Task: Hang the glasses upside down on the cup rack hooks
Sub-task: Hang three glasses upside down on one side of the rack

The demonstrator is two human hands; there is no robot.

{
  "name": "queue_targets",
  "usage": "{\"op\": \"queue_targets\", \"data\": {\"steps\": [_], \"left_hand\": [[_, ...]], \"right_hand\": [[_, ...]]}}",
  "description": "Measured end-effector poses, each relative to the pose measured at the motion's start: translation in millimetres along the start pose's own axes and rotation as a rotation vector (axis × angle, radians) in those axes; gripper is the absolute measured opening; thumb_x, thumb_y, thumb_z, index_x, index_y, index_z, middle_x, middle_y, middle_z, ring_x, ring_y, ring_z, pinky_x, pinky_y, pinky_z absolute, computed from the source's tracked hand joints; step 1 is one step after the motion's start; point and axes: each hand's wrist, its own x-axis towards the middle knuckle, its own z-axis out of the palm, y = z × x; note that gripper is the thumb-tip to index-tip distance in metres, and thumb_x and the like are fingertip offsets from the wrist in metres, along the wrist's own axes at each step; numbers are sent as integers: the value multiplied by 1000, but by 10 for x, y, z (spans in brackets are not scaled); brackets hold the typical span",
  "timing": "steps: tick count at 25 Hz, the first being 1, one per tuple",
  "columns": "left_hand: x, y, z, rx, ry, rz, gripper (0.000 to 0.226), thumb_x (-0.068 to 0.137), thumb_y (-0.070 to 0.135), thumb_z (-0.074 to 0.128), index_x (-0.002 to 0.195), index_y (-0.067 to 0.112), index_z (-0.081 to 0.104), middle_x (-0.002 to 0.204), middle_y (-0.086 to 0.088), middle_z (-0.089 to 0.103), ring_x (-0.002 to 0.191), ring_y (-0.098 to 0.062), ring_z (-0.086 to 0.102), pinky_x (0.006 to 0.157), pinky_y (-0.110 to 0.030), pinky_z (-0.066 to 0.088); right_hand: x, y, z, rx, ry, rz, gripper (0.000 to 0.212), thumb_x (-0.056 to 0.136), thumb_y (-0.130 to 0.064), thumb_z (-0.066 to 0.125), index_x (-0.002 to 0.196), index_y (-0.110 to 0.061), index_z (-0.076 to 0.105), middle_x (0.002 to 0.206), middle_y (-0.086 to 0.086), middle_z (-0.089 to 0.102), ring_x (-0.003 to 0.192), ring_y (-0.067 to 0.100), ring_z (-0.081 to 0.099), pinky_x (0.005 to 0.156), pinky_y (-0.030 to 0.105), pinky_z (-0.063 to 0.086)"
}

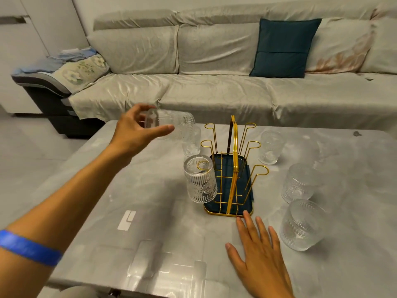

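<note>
Head view — downward over table (pixel 150 190)

A clear, ribbed and embossed glass (pixel 171 123) is held in the left hand (pixel 137 130) — its surface is glossy. The glass (pixel 200 181) hung just right of that forearm shows the same pressed pattern. Beyond the right hand (pixel 261 252), the cup rack (pixel 233 168) is formed of polished gold-coloured metal wire over a dark, smooth tray. The table (pixel 150 201) under both hands is seen as grey, marbled and glossy — reflections are carried on it. A matt blue wristband (pixel 28 247) is worn on the left arm.
</note>
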Motion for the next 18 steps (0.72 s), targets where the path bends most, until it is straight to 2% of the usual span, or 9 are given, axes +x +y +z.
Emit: {"op": "queue_targets", "data": {"steps": [2,5,9,13,16,18], "left_hand": [[110,198,110,44,-63,37,83,46,56,90,119,29,60,104,-1,69,90,-13,67,71,-25,56],[221,342,337,143,-155,73,77,52,41,94,118,24,59,104,-1,68,89,-9,65,63,-16,52],[285,303,569,193,-274,53,74,55,33,95,119,22,59,103,1,66,91,-12,66,64,-17,54],[297,208,757,253,-309,18,75,54,33,96,119,23,61,104,-3,67,88,-14,66,67,-26,55],[289,141,858,293,-345,-2,70,56,29,96,116,24,60,103,-5,67,84,-14,66,63,-26,54],[282,118,912,313,-375,-14,67,59,26,95,115,24,58,104,-7,67,83,-14,64,62,-26,54]], "right_hand": [[5,-2,-5,-8,-7,3,77,81,-74,0,144,-34,-21,151,-7,-34,138,18,-27,113,44,-16],[11,-3,-18,-8,-12,4,77,83,-73,2,145,-33,-20,150,-6,-34,139,19,-27,113,45,-15],[36,4,-21,-3,-9,-6,77,83,-73,3,145,-34,-18,150,-5,-35,139,20,-27,110,43,-19],[35,2,-8,-7,21,-9,82,74,-74,-8,145,-35,-16,149,-5,-35,139,21,-27,105,40,-25],[45,3,6,18,35,-11,80,77,-73,-1,147,-34,-13,149,-5,-33,139,22,-26,105,40,-25],[41,-16,2,30,76,-14,82,78,-73,1,149,-32,-2,152,-3,-23,141,25,-18,105,40,-22]]}}
